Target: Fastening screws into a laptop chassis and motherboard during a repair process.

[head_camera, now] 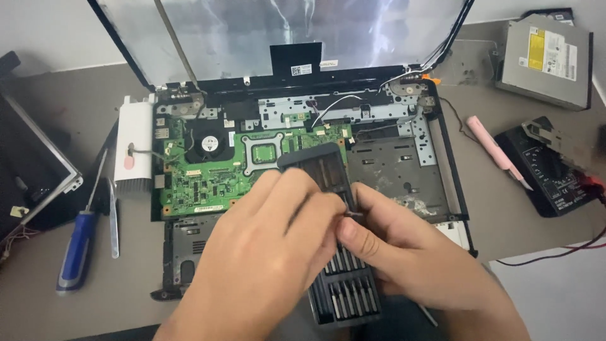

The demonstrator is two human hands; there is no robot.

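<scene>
Hovering over the front of the laptop [303, 158], both hands met above a dark bit case [331, 252] that lay tilted across the laptop's open base. The left hand [265, 252] covered the case's middle, its fingers curled together, though what they gripped could not be told. The right hand [404, 246] came in from the laptop's right side, thumb and forefinger pinched on a small dark bit [353, 215] just above the rows of bits. Behind the hands, inside the laptop, sat the green board [202, 170] with its fan [211, 142]. Left of the laptop lay a white brush [134, 148], tweezers [113, 218] and a blue screwdriver [77, 246]. Right of the laptop rested a pink tool [495, 151] and a black meter [549, 170], with a grey drive [546, 60] farther back.
</scene>
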